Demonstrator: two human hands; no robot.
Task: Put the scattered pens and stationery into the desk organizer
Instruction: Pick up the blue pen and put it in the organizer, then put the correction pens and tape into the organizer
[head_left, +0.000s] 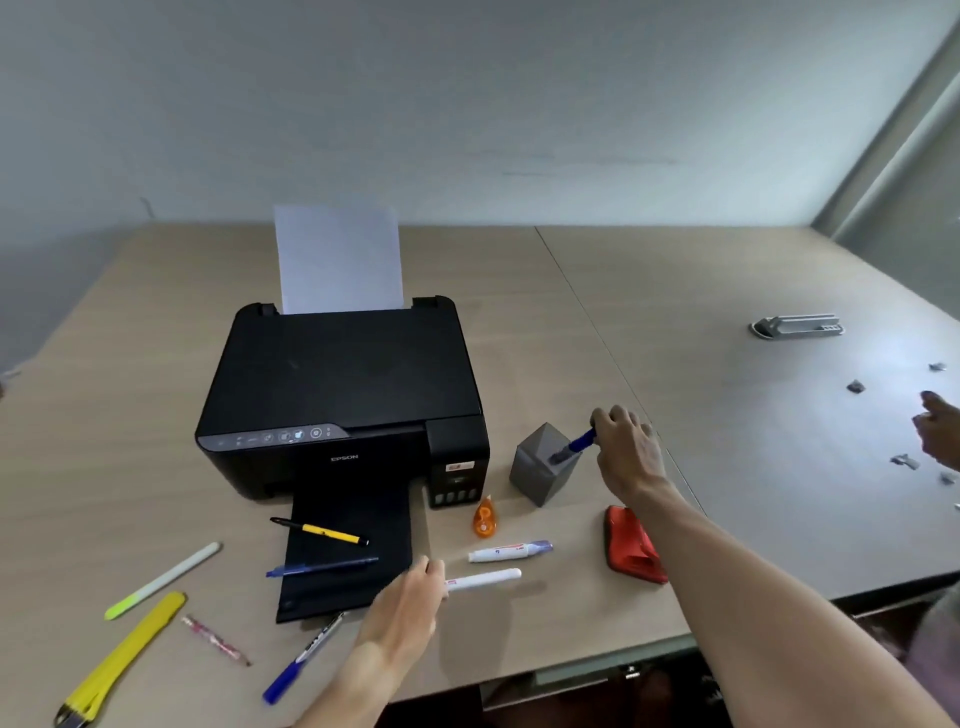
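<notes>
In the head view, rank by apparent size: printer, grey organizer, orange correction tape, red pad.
1. Printer
2. Grey organizer and red pad look alike; the pad lies nearer, so unranked
3. Orange correction tape

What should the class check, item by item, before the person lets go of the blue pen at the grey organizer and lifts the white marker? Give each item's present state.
1. Blue pen tip inside the grey organizer: ok, it slants into the opening.
2. Right hand grips the pen's upper end: ok.
3. Organizer stands upright on the desk: ok.
4. Left hand has a firm grip on the white marker: cannot tell; fingertips touch one end, and the marker lies flat.
5. Room left in the organizer for more pens: cannot tell, its inside is hidden.
6. All pens collected: not ok; several lie near the printer.
</notes>
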